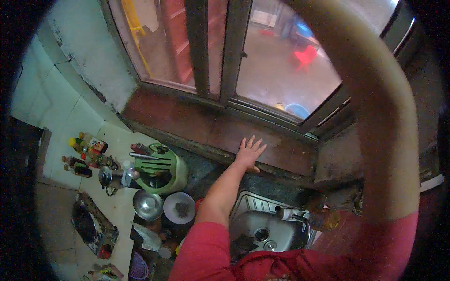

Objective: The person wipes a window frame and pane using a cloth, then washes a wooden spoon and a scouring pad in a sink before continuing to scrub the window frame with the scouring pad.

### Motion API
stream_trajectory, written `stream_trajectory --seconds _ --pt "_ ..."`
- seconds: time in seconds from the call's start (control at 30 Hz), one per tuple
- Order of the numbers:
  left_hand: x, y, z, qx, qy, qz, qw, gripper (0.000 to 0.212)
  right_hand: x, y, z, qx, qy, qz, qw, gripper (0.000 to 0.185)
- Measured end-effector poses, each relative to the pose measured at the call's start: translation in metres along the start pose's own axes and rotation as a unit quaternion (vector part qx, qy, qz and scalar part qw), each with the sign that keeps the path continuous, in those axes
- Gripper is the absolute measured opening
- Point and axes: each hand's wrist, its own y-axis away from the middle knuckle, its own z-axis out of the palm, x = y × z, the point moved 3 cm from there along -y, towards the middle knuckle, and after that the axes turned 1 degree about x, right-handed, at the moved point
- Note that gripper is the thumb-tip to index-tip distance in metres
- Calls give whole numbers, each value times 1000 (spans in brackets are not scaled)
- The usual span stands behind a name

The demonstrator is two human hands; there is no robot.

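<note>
My left hand (250,154) lies palm down on the reddish-brown tiled windowsill (218,128), its fingers spread and nothing in them. My right arm rises along the right side, and its hand is out of view past the top edge. Behind the sill stands a sliding window with a dark frame (230,52). Below my left hand is a stainless steel sink (281,230) with a faucet (291,215) at its right side.
Left of my arm stand a green slotted plastic holder (181,172), a steel bowl (148,204) and a pale bowl (172,200) with dark bits inside. Several sauce bottles (93,142), a lidded pot (105,176) and a gas stove (93,224) occupy the left counter. A purple basket (139,267) is lower down.
</note>
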Motion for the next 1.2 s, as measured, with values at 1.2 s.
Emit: stream_trajectory --seconds 1.2 --pt "3 -2 -6 -93 -56 -18 994 104 -238 276 12 -464 -412 -84 780 39"
